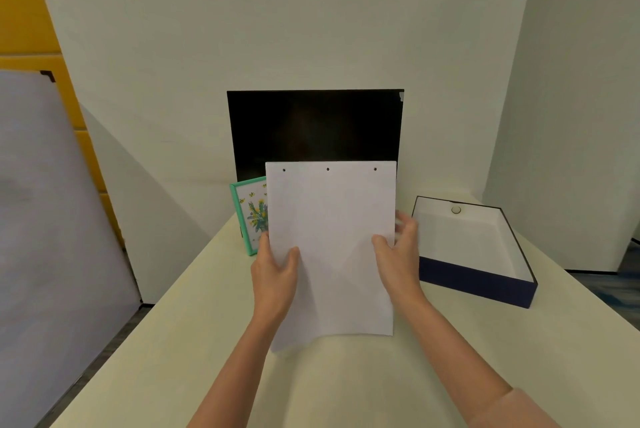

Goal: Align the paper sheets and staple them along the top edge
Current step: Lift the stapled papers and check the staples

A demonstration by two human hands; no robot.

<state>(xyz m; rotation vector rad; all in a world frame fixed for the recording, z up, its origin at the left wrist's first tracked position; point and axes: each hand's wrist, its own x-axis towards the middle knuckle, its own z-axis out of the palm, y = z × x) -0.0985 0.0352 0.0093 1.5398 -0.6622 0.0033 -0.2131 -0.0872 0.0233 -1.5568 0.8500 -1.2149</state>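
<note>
Both hands grip the paper sheets (332, 247) upright above the tabletop (346, 382): left hand (275, 275) at 9 o'clock edge, right hand (398, 254) at 3. Beyond, an open box (478, 284) at 2 o'clock, dark screen (315, 124) at 12.

White paper sheets (332, 247) at frame centre carry three dark dots along their top edge. Behind them, a plain black panel (315, 126). Centre-left, a mint-green picture frame (239, 216) — yellow and green flowers on white. At right, a box (478, 284) — navy outside, white inside. The table (346, 386) is pale cream.
</note>
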